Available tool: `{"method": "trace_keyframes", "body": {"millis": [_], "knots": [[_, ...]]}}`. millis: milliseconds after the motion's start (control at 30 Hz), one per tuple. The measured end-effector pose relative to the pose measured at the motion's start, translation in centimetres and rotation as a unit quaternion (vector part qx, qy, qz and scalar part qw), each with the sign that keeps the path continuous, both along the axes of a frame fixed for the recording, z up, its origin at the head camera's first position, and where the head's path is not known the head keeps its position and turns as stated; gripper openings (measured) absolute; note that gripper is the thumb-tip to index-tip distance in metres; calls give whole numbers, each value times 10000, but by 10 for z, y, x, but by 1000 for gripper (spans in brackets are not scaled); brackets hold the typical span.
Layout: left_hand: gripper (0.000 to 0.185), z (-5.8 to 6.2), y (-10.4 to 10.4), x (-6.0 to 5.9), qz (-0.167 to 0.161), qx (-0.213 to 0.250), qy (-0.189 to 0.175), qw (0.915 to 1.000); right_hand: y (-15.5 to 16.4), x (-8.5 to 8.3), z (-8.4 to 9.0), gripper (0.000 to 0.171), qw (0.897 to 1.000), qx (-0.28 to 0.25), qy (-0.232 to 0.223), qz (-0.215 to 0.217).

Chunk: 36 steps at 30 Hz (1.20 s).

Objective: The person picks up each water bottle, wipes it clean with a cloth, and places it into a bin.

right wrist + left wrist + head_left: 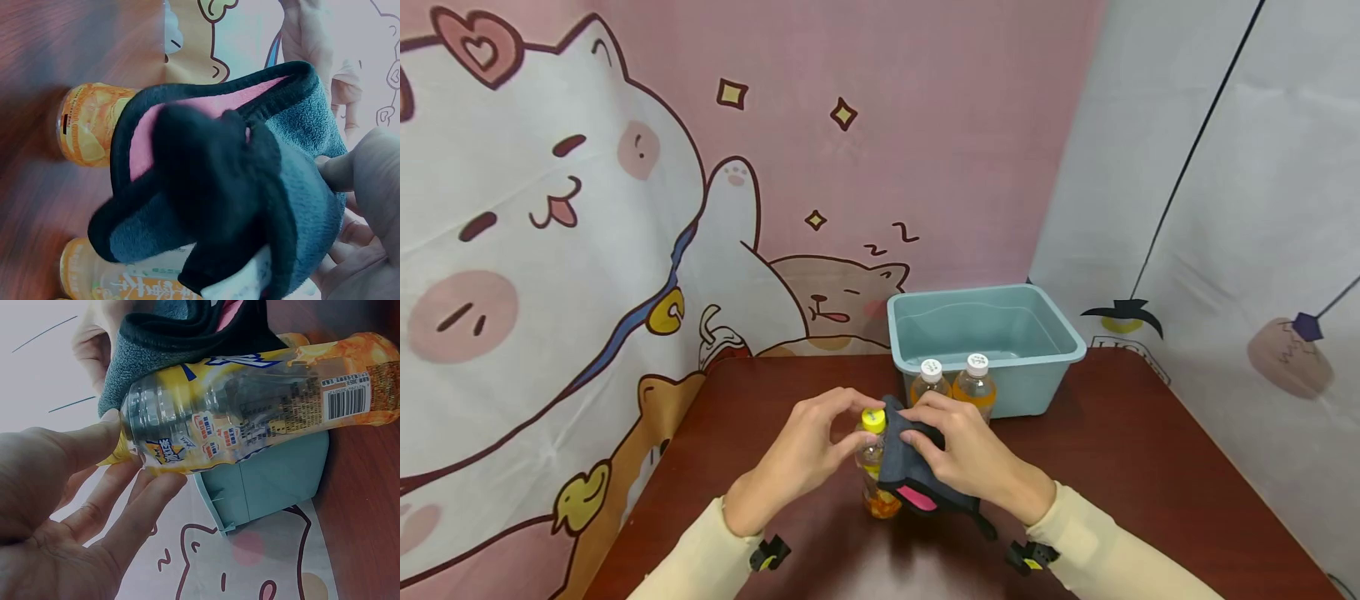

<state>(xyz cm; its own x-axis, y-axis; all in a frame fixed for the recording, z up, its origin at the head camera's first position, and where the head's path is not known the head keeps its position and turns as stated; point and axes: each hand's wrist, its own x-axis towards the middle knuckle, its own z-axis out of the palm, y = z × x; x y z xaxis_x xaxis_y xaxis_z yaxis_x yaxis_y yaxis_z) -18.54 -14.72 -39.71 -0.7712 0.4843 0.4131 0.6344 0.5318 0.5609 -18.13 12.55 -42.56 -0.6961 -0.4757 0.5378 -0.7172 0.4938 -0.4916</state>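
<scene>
My left hand (pixel 797 454) pinches the yellow cap of a clear drink bottle (pixel 877 498) with a yellow and orange label, standing upright on the table. The left wrist view shows thumb and fingers around the neck of that bottle (pixel 250 412). A dark grey cleaning cloth (pixel 904 454) with black edging and a pink underside hangs folded from my right hand (pixel 973 446), gripped between thumb and fingers. It lies against the bottle's right side near the cap. In the right wrist view the folded cloth (pixel 303 181) hides most of the bottle.
Behind the cloth stand two bottles with white caps, one on the left (pixel 931 382) and one on the right (pixel 976 387), partly hidden by the right hand. A pale blue plastic bin (pixel 1037 375) stands behind them at the table's back edge. Printed curtains surround the brown table (pixel 1135 467).
</scene>
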Motion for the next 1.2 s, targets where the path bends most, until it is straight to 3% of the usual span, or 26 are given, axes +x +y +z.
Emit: {"method": "trace_keyframes", "body": {"millis": [433,767,1200], "knots": [[43,0,-1,1,7,79,-65,9999,5,-4,-13,18,9996,222,-154,-13],[42,-2,0,0,-2,100,-46,9999,5,-10,-35,19,9950,915,-385,-71],[40,-2,2,2,99,70,-92,9999,0,-18,-70,13,9832,1529,-891,450]]}}
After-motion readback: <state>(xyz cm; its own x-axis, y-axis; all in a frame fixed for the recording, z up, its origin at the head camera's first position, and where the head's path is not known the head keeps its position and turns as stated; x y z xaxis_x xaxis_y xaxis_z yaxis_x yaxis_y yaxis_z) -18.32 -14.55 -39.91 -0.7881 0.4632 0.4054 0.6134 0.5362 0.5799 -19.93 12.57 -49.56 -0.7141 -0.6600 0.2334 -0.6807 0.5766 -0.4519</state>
